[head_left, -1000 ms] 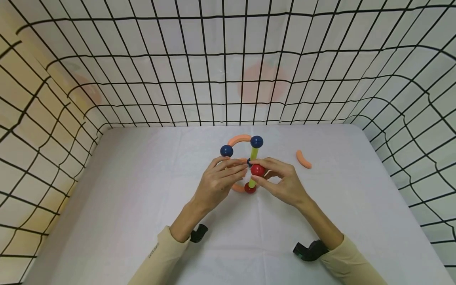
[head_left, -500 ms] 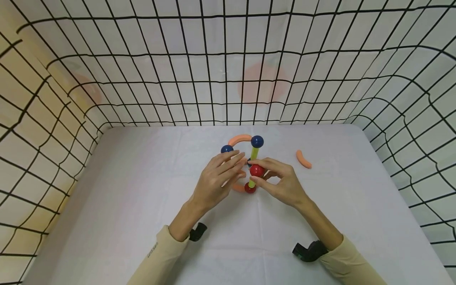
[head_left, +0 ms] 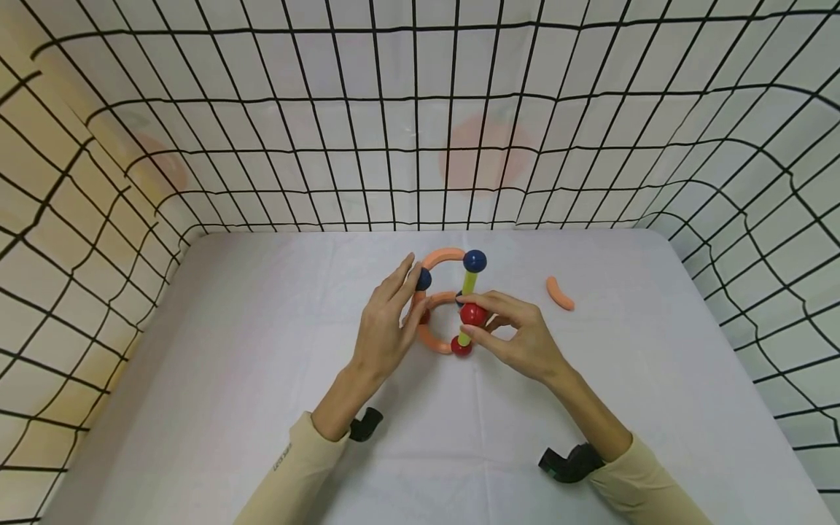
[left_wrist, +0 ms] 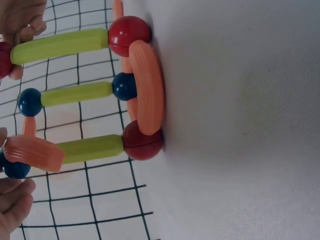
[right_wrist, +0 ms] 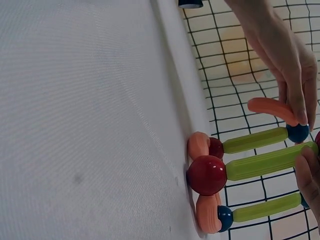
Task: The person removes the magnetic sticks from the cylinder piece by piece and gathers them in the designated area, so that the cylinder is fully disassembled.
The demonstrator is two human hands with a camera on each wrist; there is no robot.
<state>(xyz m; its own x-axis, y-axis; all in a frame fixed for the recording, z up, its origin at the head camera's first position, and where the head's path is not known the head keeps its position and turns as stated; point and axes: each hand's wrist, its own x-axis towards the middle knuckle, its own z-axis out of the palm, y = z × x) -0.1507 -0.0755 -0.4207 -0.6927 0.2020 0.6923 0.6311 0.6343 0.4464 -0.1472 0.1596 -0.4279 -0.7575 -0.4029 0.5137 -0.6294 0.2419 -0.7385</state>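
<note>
A toy frame of balls and sticks stands on the table. Its base ring has orange curved sticks [left_wrist: 150,87] joined by balls, and yellow-green sticks [right_wrist: 270,162] rise from it. My right hand [head_left: 521,335] pinches the red ball [head_left: 473,314] on top of the front upright. At the left upright, my left hand [head_left: 383,324] holds the top blue ball [head_left: 424,278] between its fingers. An orange curved stick [left_wrist: 34,152] reaches out from that ball, its other end free. Another top curved stick [head_left: 442,255] links this ball to the rear blue ball [head_left: 475,260].
A loose orange curved stick [head_left: 559,293] lies on the white tabletop [head_left: 262,328] to the right of the frame. Black netting [head_left: 413,124] encloses the back and sides. Black wrist-camera mounts [head_left: 571,464] stick out from both sleeves.
My left hand has moved left from in front of the frame to the left blue ball, uncovering the base ring. The right hand stays at the red ball.
</note>
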